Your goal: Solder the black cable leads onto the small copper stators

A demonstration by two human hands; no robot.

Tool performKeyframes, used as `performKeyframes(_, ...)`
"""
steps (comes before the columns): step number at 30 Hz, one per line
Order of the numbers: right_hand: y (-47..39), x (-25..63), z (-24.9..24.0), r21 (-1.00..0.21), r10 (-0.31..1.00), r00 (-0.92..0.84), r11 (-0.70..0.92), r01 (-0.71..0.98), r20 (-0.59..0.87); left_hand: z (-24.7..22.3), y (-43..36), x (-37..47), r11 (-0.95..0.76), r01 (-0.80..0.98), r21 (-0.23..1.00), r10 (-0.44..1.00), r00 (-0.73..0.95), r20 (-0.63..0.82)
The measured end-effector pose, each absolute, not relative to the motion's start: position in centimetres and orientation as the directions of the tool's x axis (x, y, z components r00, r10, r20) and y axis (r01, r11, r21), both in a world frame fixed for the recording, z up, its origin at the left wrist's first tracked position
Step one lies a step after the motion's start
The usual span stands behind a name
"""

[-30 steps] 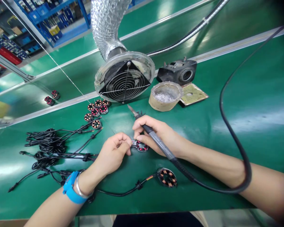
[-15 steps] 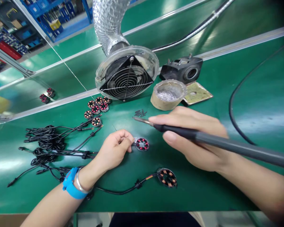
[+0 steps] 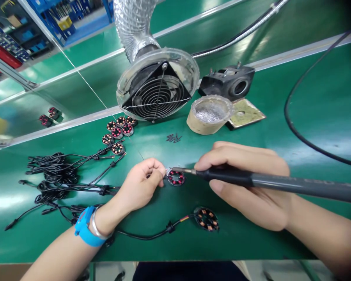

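Note:
My left hand (image 3: 148, 179) pinches something at the left edge of a small ring-shaped coil part (image 3: 176, 177) with red windings; the fingertips hide what exactly is gripped. A thin wire runs up-left from those fingers. In my right hand (image 3: 245, 183) is a soldering iron (image 3: 231, 176), held like a pen, its metal tip over the upper left rim of the red coil part. Whether the tip touches it, I cannot tell. Closer to the table's front edge lies another coil part (image 3: 206, 219) with copper windings, joined to a black cable (image 3: 146, 237).
Several coil parts (image 3: 117, 132) and bundled black cables (image 3: 54, 168) lie on the left. Behind are a round fume extractor (image 3: 158, 91), a tan pot (image 3: 206, 125), a yellowish sponge tray (image 3: 247, 113), a black stand (image 3: 226, 82) and small dark pieces (image 3: 174, 138). A cord (image 3: 298, 132) curves at right.
My right hand has moved the soldering iron down, from above the small dark pieces' front edge to the red coil part. My left hand keeps its pinch in nearly the same place.

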State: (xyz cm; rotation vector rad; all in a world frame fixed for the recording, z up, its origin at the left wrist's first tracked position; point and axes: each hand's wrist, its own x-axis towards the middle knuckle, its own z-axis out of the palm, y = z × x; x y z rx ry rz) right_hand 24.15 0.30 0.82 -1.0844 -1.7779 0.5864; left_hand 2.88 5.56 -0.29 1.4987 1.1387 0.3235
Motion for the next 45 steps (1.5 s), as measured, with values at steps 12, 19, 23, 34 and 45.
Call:
performKeyframes(12,0.1,23.9,0.8,-0.742,0.854,-0.206,0.518,0.426,0.478,-0.3,5.5,2.9,0.132,0.471,0.872,0.781,0.492,-0.384)
performKeyframes(19,0.0,23.6,0.6,-0.697,0.786,-0.247,0.617,0.366,0.566,-0.2,5.4,3.0,0.143,0.472,0.870,0.779,0.489,-0.393)
performKeyframes(23,-0.4,23.6,1.0,-0.726,0.825,-0.218,0.563,0.395,0.522,-0.3,5.5,2.9,0.139,0.468,0.873,0.778,0.494,-0.389)
performKeyframes(34,-0.3,24.1,1.7,-0.704,0.826,-0.179,0.551,0.448,0.534,-0.3,5.4,2.9,0.136,0.460,0.878,0.780,0.497,-0.381)
performKeyframes(45,1.9,26.3,0.8,-0.275,0.821,0.027,0.160,0.948,0.570,-0.2,5.4,3.0,0.211,0.444,0.871,0.768,0.475,-0.429)
